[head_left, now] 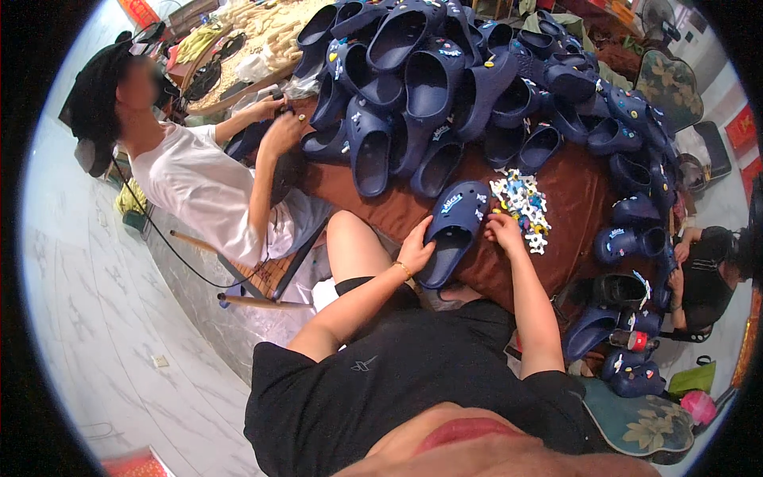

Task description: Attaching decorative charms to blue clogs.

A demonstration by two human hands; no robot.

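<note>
A navy blue foam clog (pixel 451 242) lies on the brown cloth in front of me, toe pointing away. White and light blue charms sit on its vented upper. My left hand (pixel 416 250) is closed round the clog's left side, thumb near the rim. To the right of the clog, my right hand (pixel 505 232) is curled with its fingertips together; whatever is between them is too small to make out. Just beyond that hand is a pile of small white, blue and yellow shoe charms (pixel 520 203).
Many navy clogs (pixel 433 87) are heaped at the back and down the right side of the brown cloth (pixel 572 230). A person in white (pixel 199 175) works at the left, another in black (pixel 707 278) at the right. A dark bottle (pixel 633 340) lies among clogs.
</note>
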